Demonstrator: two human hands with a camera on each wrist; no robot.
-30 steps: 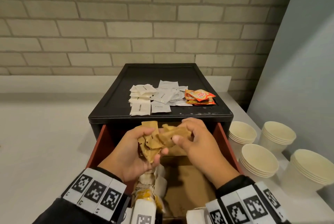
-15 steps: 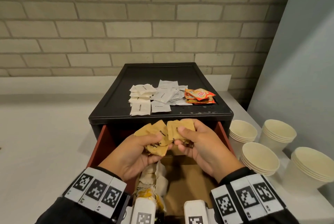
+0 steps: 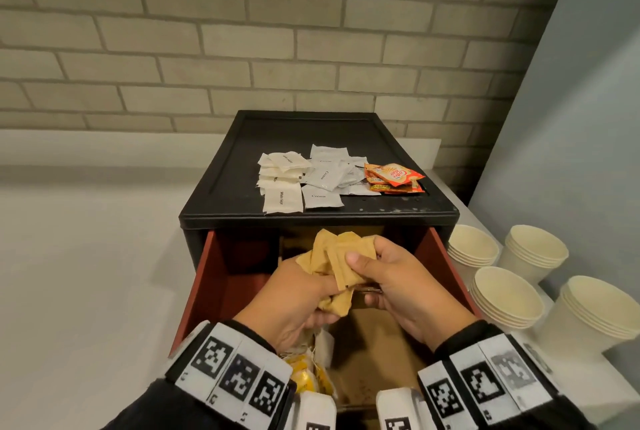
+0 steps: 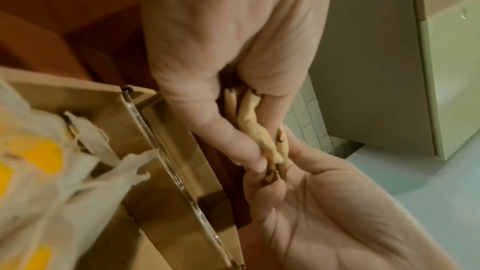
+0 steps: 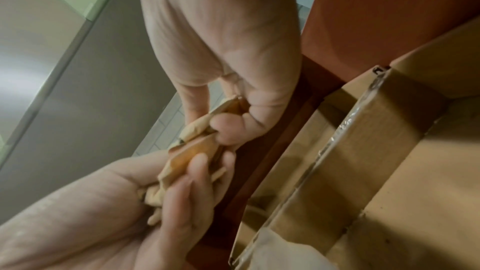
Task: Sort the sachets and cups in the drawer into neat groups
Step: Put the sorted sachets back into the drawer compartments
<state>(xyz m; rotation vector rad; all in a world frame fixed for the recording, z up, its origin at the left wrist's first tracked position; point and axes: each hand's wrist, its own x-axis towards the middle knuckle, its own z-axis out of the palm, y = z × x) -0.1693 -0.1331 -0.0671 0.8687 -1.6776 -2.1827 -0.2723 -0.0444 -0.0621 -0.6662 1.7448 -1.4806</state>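
Note:
Both hands hold one bunch of brown sachets (image 3: 334, 256) above the open drawer (image 3: 211, 277). My left hand (image 3: 304, 294) grips the lower part of the bunch, thumb over it. My right hand (image 3: 377, 273) pinches the upper part with thumb on top. In the left wrist view the brown sachets (image 4: 255, 130) stand edge-on between the fingers of both hands. The right wrist view shows the same brown sachets (image 5: 187, 151) squeezed between the two hands. White and yellow tea bags (image 3: 311, 370) lie in the drawer's left compartment. Cup stacks (image 3: 505, 298) stand at the right.
On the black cabinet top (image 3: 235, 166) lie three groups: white sugar sachets (image 3: 280, 187), pale cream sachets (image 3: 325, 176) and orange creamer sachets (image 3: 394, 178). A cardboard divider (image 4: 166, 151) splits the drawer. A brick wall is behind, a grey panel at the right.
The two hands have come together, merging the separate fans of brown sachets into one bunch held a little higher over the drawer.

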